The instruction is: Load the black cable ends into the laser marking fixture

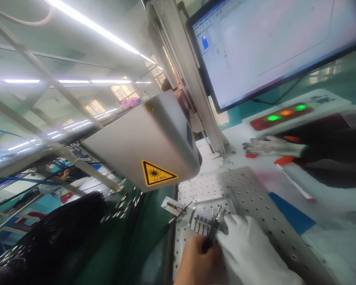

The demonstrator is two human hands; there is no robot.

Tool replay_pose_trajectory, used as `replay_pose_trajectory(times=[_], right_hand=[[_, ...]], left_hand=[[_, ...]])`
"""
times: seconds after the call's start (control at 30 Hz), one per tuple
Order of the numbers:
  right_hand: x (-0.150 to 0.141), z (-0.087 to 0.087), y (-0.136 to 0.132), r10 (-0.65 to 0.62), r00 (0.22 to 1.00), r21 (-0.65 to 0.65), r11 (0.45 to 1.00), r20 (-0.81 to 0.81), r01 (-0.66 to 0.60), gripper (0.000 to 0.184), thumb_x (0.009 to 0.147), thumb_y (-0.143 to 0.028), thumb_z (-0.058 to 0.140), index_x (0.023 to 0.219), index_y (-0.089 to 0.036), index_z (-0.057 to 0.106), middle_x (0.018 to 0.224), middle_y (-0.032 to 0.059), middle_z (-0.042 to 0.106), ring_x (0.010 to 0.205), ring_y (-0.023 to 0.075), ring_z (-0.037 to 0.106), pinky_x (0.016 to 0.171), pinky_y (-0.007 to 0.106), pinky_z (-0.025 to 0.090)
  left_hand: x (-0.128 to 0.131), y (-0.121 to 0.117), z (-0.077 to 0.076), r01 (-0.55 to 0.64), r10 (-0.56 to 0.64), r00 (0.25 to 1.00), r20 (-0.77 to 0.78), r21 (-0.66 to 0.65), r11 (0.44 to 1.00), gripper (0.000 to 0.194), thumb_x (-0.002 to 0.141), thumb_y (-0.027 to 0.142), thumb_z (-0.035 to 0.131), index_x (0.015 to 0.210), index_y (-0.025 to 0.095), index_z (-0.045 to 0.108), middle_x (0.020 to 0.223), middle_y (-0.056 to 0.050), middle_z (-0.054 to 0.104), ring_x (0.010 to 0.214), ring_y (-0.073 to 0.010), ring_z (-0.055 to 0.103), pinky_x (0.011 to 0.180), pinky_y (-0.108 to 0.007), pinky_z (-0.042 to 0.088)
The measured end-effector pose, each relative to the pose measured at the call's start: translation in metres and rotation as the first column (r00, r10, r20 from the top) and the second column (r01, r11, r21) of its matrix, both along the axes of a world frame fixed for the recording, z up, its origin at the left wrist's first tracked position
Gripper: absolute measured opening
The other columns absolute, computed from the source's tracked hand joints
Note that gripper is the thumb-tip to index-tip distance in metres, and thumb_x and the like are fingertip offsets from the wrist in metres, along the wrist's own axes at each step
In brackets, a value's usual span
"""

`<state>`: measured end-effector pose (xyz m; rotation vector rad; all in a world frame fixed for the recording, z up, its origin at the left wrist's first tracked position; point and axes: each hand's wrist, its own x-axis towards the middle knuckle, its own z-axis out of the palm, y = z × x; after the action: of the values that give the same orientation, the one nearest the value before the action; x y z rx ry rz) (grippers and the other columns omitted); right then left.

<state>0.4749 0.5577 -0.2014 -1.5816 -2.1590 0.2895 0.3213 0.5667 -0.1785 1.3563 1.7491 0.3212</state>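
My left hand [195, 259] is bare and closed around a thin black tool [211, 233] with metal tips. The tips point at a small metal fixture [200, 223] holding a row of small metal pieces. My right hand [249, 253] wears a white glove. Its fingers are curled against the tool and the fixture's right edge, and what they hold is hidden. Both hands rest low on the perforated metal plate [249, 194], under the grey laser head [142, 146] with a yellow warning sticker [156, 173].
Another person's gloved hand [269, 146] with a dark sleeve lies by a control panel with green and orange lights [281, 114]. A monitor [269, 43] stands above. A blue sheet [290, 213] lies right of the plate. Black bundles [56, 233] fill the lower left.
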Motion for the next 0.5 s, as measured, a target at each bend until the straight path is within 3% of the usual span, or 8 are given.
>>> replay_pose_trajectory(times=[0.13, 0.3, 0.43, 0.5], right_hand=[[0.002, -0.009, -0.003, -0.011, 0.999, 0.156, 0.988, -0.045, 0.018, 0.007, 0.071, -0.027, 0.070, 0.070, -0.027, 0.063, 0.084, 0.0057, 0.059, 0.082, 0.0252, 0.042, 0.068, 0.036, 0.015], [0.004, -0.011, -0.003, 0.028, 0.994, 0.392, 0.920, -0.110, 0.017, 0.015, 0.061, -0.018, 0.070, 0.067, -0.027, 0.059, 0.076, 0.0035, 0.055, 0.075, 0.0228, 0.038, 0.066, 0.033, 0.014], [0.005, -0.018, -0.001, 0.037, 0.992, 0.436, 0.900, -0.123, 0.020, 0.017, 0.058, -0.019, 0.072, 0.068, -0.027, 0.059, 0.078, 0.0015, 0.056, 0.077, 0.0208, 0.040, 0.066, 0.033, 0.016], [0.005, -0.023, 0.001, 0.022, 0.993, 0.437, 0.899, -0.115, 0.031, 0.018, 0.060, -0.022, 0.073, 0.072, -0.029, 0.061, 0.081, 0.0006, 0.057, 0.078, 0.0202, 0.042, 0.068, 0.033, 0.017]], left_hand=[[0.003, -0.001, 0.009, 0.044, -0.043, 0.998, 0.048, -0.010, 0.999, 0.017, 0.073, 0.021, 0.054, 0.058, 0.017, 0.050, 0.047, 0.005, 0.042, 0.049, -0.0081, 0.035, 0.052, -0.024, 0.020], [0.004, -0.004, 0.014, 0.028, -0.027, 0.998, 0.063, -0.021, 0.999, 0.014, 0.070, 0.024, 0.054, 0.058, 0.018, 0.051, 0.048, 0.005, 0.044, 0.048, -0.0084, 0.036, 0.051, -0.024, 0.020], [-0.004, -0.005, 0.012, 0.077, -0.074, 0.985, 0.157, -0.011, 0.997, 0.016, 0.068, 0.033, 0.057, 0.062, 0.017, 0.057, 0.054, 0.003, 0.050, 0.053, -0.0111, 0.045, 0.052, -0.024, 0.025], [-0.011, -0.005, 0.015, 0.068, -0.072, 0.989, 0.133, 0.033, 0.997, 0.021, 0.067, 0.036, 0.059, 0.058, 0.017, 0.054, 0.052, 0.004, 0.045, 0.053, -0.0102, 0.041, 0.052, -0.024, 0.025]])
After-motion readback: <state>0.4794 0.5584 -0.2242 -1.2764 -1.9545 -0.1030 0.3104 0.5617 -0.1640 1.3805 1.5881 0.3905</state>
